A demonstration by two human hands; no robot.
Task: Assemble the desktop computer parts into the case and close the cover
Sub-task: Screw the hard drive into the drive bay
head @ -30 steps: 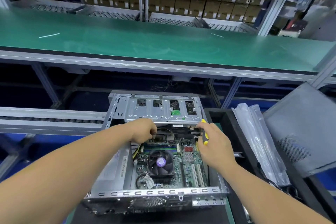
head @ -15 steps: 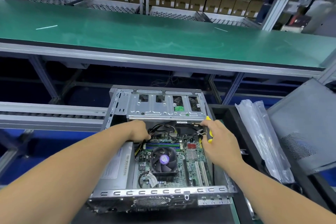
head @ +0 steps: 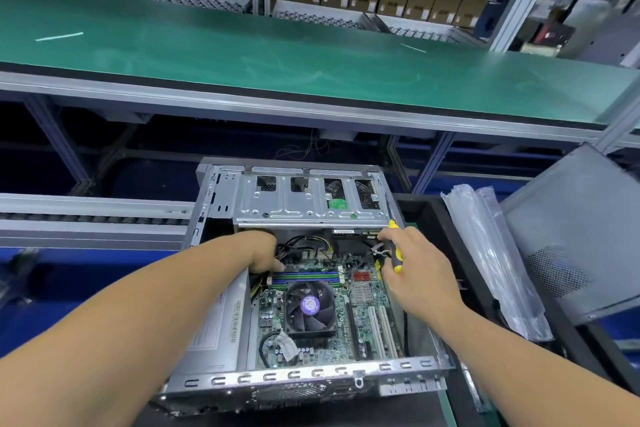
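The open computer case (head: pixel 207 204) lies flat in front of me, with the motherboard (head: pixel 363 291) and its CPU fan (head: pixel 310 308) showing inside. The silver drive cage (head: pixel 304 201) spans the far end. My left hand (head: pixel 263 253) reaches in at the board's top left corner, fingers curled down around the black power cables (head: pixel 298 241); its fingertips are hidden. My right hand (head: pixel 415 267) grips a yellow and black screwdriver (head: pixel 394 251) at the board's top right corner, just below the cage. The grey cover panel (head: pixel 571 236) leans at the right.
A power supply (head: pixel 221 322) fills the case's left side. Clear plastic bags (head: pixel 491 253) lie in a black tray (head: pixel 433 218) right of the case. A green conveyor belt (head: pixel 311 55) runs across behind, and a roller rail (head: pixel 86 215) sits at the left.
Both hands have come down off the drive cage's near edge. The left hand now sits among the cables at the motherboard's corner. The right hand still holds the screwdriver.
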